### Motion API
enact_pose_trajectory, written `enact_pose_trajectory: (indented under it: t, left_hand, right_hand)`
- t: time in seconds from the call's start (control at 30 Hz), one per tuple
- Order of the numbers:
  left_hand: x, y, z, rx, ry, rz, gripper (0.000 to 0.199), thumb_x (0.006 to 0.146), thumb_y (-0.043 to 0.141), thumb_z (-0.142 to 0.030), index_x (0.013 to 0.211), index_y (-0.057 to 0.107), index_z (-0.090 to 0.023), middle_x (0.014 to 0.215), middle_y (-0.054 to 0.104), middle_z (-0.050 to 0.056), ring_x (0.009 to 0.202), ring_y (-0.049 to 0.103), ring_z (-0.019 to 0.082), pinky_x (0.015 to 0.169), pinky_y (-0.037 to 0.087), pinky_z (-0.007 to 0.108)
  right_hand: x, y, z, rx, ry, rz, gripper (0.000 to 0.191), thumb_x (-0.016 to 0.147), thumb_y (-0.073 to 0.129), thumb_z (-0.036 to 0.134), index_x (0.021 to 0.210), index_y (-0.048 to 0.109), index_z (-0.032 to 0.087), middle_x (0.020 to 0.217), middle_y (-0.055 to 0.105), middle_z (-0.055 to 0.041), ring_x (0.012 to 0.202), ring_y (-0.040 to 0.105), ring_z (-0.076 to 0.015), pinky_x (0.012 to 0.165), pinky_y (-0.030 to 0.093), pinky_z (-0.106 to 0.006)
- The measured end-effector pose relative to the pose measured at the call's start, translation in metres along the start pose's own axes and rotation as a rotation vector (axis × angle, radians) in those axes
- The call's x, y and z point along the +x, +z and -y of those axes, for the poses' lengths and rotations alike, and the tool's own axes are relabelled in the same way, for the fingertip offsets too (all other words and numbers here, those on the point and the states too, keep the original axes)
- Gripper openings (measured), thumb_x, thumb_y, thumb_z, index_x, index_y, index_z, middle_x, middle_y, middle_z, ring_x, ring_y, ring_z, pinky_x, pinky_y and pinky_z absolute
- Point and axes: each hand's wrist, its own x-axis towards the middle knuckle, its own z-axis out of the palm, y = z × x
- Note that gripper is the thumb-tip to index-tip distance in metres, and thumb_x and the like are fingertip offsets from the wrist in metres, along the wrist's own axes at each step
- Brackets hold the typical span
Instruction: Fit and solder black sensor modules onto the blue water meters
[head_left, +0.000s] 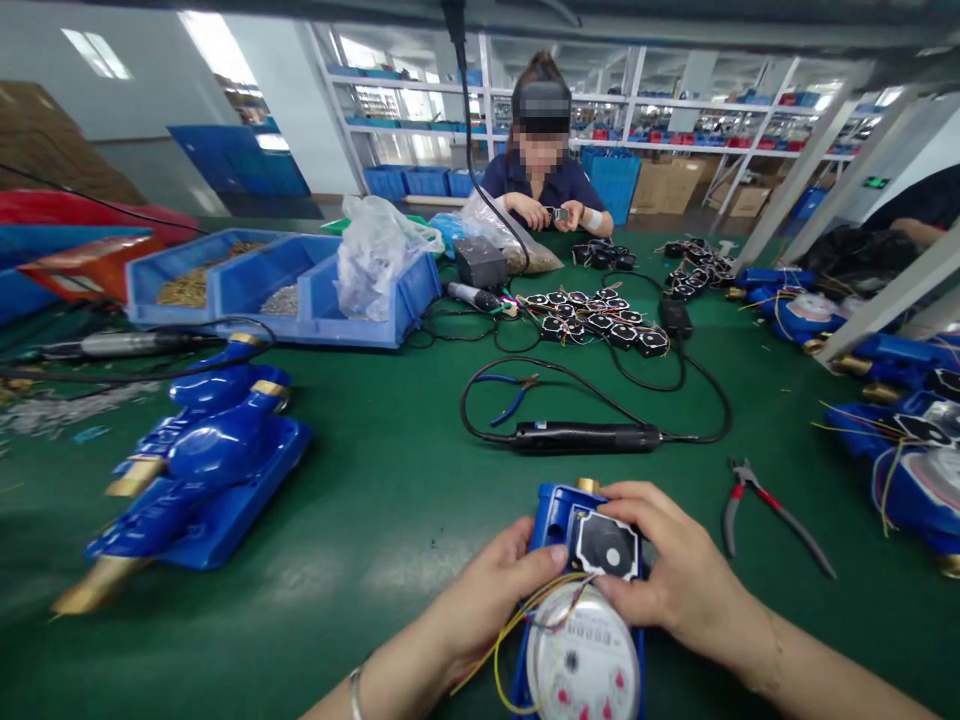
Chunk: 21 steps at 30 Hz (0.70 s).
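Observation:
A blue water meter (525,655) with a round clear-covered dial (583,650) lies in front of me at the table's near edge. My left hand (491,585) grips its left side, thumb on the housing's top. With fingers and thumb, my right hand (671,560) holds a black module with a white-edged plate (607,545) at the housing's upper end. Whether the module is fully seated I cannot tell. Thin yellow and dark wires (510,630) trail from it over the dial's left side. A brass fitting (589,485) sticks out behind.
Cutters with red-grey handles (772,510) lie right; a black electric screwdriver (589,437) and blue-handled pliers (514,395) lie ahead. More blue meters stand left (217,450) and right (915,460). Farther back are blue parts bins (277,290), black modules (600,320) and a seated person (547,190).

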Motion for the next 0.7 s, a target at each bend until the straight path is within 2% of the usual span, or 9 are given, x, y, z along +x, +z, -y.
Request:
enact_pose_trajectory:
  t: [0.13, 0.3, 0.4, 0.47, 0.53, 0.6, 0.67, 0.7]
  left_hand:
    - [-0.006, 0.002, 0.0, -0.039, 0.073, -0.017, 0.047, 0.076, 0.066, -0.039, 0.114, 0.045, -0.018, 0.109, 0.058, 0.006, 0.098, 0.056, 0.021, 0.09, 0.043, 0.037]
    - [-0.015, 0.002, -0.001, -0.063, 0.119, 0.036, 0.046, 0.076, 0.067, -0.038, 0.114, 0.046, -0.022, 0.105, 0.057, 0.003, 0.099, 0.055, 0.021, 0.093, 0.041, 0.041]
    - [-0.014, -0.003, 0.005, -0.205, 0.147, 0.114, 0.045, 0.078, 0.065, -0.034, 0.117, 0.047, -0.023, 0.108, 0.06, 0.004, 0.099, 0.057, 0.021, 0.09, 0.043, 0.037]
    - [-0.01, -0.01, 0.008, -0.367, 0.144, 0.148, 0.039, 0.079, 0.063, -0.032, 0.115, 0.052, -0.022, 0.105, 0.064, 0.003, 0.095, 0.06, 0.019, 0.087, 0.044, 0.032]
    - [-0.008, -0.017, 0.006, -0.47, 0.095, 0.173, 0.036, 0.081, 0.058, -0.039, 0.11, 0.058, -0.018, 0.097, 0.068, 0.004, 0.089, 0.063, 0.019, 0.084, 0.045, 0.031]
    - [-0.011, -0.024, -0.004, -0.476, 0.016, 0.208, 0.05, 0.078, 0.052, -0.054, 0.108, 0.061, -0.015, 0.098, 0.069, 0.008, 0.092, 0.064, 0.023, 0.083, 0.047, 0.034]
    - [-0.023, -0.028, -0.021, -0.483, -0.073, 0.249, 0.061, 0.073, 0.051, -0.062, 0.112, 0.061, -0.017, 0.108, 0.067, 0.008, 0.101, 0.062, 0.028, 0.081, 0.049, 0.035]
    - [-0.031, -0.028, -0.03, -0.493, -0.089, 0.263, 0.06, 0.073, 0.051, -0.062, 0.114, 0.061, -0.019, 0.112, 0.066, 0.006, 0.104, 0.061, 0.029, 0.08, 0.049, 0.035]
  right_hand:
    - [-0.001, -0.003, 0.008, -0.123, -0.185, -0.186, 0.044, 0.078, 0.066, 0.035, 0.115, 0.049, 0.019, 0.117, 0.052, -0.01, 0.108, 0.055, -0.0199, 0.089, 0.053, -0.03]
    - [0.0, -0.004, 0.017, -0.231, -0.378, -0.279, 0.046, 0.08, 0.065, 0.038, 0.115, 0.051, 0.012, 0.11, 0.05, -0.0115, 0.107, 0.054, -0.021, 0.089, 0.053, -0.029]
    - [-0.002, 0.005, 0.017, -0.07, -0.387, -0.338, 0.051, 0.084, 0.061, 0.045, 0.122, 0.047, 0.014, 0.12, 0.038, -0.0137, 0.112, 0.052, -0.0257, 0.092, 0.052, -0.037]
    - [-0.005, 0.014, 0.013, 0.062, -0.375, -0.49, 0.06, 0.086, 0.049, 0.057, 0.13, 0.04, 0.017, 0.128, 0.03, -0.0159, 0.114, 0.049, -0.0299, 0.092, 0.051, -0.048]
    - [-0.009, 0.02, 0.006, 0.135, -0.349, -0.616, 0.066, 0.087, 0.043, 0.061, 0.136, 0.033, 0.017, 0.13, 0.027, -0.0174, 0.114, 0.048, -0.0322, 0.091, 0.049, -0.054]
    - [-0.013, 0.021, -0.001, 0.149, -0.296, -0.588, 0.066, 0.087, 0.048, 0.056, 0.138, 0.03, 0.017, 0.131, 0.027, -0.0177, 0.114, 0.047, -0.0331, 0.091, 0.048, -0.055]
    - [-0.018, 0.02, -0.008, 0.113, -0.227, -0.462, 0.066, 0.086, 0.053, 0.05, 0.139, 0.029, 0.018, 0.132, 0.027, -0.0176, 0.115, 0.046, -0.0336, 0.092, 0.048, -0.053]
    - [-0.019, 0.018, -0.01, 0.069, -0.205, -0.411, 0.064, 0.087, 0.054, 0.048, 0.139, 0.03, 0.018, 0.132, 0.029, -0.0172, 0.115, 0.047, -0.0328, 0.091, 0.049, -0.05]
